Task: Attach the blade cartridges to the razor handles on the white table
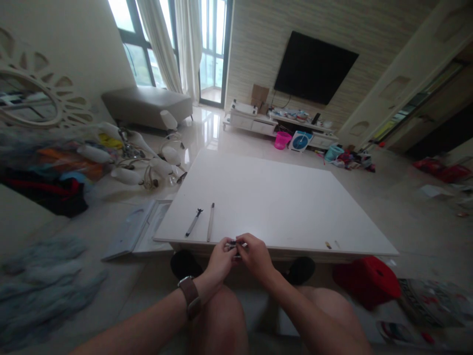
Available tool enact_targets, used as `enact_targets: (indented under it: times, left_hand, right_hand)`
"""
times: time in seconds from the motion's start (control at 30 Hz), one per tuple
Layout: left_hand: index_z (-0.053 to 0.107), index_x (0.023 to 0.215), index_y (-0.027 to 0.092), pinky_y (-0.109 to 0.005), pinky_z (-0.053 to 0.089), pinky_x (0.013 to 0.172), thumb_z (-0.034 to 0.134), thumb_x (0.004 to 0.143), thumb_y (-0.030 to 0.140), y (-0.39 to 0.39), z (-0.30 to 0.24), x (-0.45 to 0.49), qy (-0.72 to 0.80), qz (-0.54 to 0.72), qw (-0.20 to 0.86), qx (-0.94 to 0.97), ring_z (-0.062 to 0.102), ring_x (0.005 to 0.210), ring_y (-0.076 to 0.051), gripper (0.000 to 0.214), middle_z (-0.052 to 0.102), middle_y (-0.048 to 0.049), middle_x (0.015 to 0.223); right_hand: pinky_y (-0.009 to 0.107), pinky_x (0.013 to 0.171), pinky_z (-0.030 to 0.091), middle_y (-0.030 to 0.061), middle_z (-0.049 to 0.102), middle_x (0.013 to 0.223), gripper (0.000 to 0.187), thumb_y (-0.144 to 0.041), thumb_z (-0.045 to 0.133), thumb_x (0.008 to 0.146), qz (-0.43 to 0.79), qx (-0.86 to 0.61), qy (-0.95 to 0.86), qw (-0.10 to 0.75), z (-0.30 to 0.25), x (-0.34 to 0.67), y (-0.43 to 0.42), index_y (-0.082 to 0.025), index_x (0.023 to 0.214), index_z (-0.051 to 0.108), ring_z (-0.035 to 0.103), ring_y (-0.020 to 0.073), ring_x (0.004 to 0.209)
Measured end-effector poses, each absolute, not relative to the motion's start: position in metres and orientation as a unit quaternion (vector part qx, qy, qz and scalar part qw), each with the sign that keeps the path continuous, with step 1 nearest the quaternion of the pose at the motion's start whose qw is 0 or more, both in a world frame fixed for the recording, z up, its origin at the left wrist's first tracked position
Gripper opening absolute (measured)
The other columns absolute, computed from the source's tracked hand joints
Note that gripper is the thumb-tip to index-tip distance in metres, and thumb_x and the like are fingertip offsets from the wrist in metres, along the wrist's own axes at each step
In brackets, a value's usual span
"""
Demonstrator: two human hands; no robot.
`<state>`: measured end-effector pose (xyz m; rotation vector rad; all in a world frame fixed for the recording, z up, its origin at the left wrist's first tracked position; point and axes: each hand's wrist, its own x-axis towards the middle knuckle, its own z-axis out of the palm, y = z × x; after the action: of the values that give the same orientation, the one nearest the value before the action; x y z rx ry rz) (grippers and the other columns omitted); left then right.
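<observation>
My left hand and my right hand meet at the near edge of a white table. Both are closed, with fingertips pinched around a small dark object; my fingers cover most of it, so its kind cannot be made out. To the left of my hands lie a pen with a dark, figure-shaped top and a slim pencil-like stick with a dark end. A brown watch strap circles my left wrist.
A small brownish item sits near the table's front right edge. A red stool stands beside that corner. At the left, an open flat box and a lamp with several white shades are on the floor. My knees are below the table edge.
</observation>
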<state>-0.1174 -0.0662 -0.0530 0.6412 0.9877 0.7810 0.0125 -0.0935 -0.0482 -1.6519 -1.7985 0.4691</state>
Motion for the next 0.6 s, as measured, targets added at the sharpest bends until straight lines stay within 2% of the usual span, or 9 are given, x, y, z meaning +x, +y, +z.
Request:
enact_targets:
  times: [0.17,0.4,0.6]
  left_hand:
    - [0.055,0.078,0.018,-0.027,0.055,0.06,0.079,0.063,0.021,-0.0654,-0.0586,-0.1179,0.446,0.363,0.763,0.294,0.067,0.066,-0.017,0.028,0.067,-0.0027,0.072]
    - [0.056,0.079,0.017,-0.029,0.056,0.06,0.077,0.064,0.022,-0.0652,-0.0611,-0.1167,0.45,0.355,0.763,0.298,0.067,0.068,-0.019,0.025,0.068,-0.0049,0.074]
    - [0.057,0.079,0.016,-0.025,0.053,0.056,0.066,0.065,0.01,-0.0644,-0.0571,-0.116,0.467,0.361,0.75,0.298,0.062,0.062,-0.014,0.018,0.064,-0.0025,0.072]
  right_hand:
    - [0.031,0.085,0.051,0.0055,0.073,0.101,0.015,-0.011,0.061,0.088,0.195,-0.626,-0.683,0.322,-0.0474,0.0138,-0.0926,-0.022,0.092,0.069,0.068,0.0202,0.094]
    - [0.03,0.074,0.046,0.0042,0.065,0.09,0.009,-0.012,0.057,0.088,0.204,-0.632,-0.684,0.301,-0.0479,0.0139,-0.0899,-0.02,0.091,0.06,0.061,0.0181,0.08]
    - [0.031,0.08,0.045,0.005,0.061,0.095,0.012,-0.009,0.053,0.088,0.217,-0.608,-0.698,0.309,-0.0486,0.0108,-0.0913,-0.021,0.089,0.052,0.058,0.0188,0.088]
